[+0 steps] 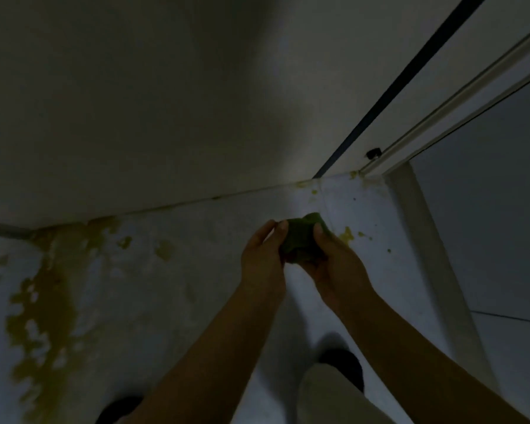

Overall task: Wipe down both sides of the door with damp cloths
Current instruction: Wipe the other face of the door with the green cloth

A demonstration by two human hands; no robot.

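Green cloth (300, 240): bunched into a small wad and held between both hands, above the pale floor (196, 270) and in front of the foot of the wall (135, 102). Left hand (262, 258): grips the cloth's left side, thumb and fingers curled round the fabric, fingertips at its upper left edge. Right hand (338, 264): grips the cloth's right and lower part, thumb laid over the top of the wad, fingers wrapped under it. Both forearms rise from the lower edge of the view, bare to the wrist.

Floor: marked by a large yellowish stain (43, 301) near its left side, running down from the junction with the wall; smaller yellowish spots (346, 235) lie just right of the cloth and near the far corner. Door (502, 194): a pale panel at the right, its frame (426, 123) and a dark strip (395, 87) running diagonally to the floor corner. Light trouser leg (328, 396) and dark shoes (346, 362) appear at the lower edge. The scene is dim.
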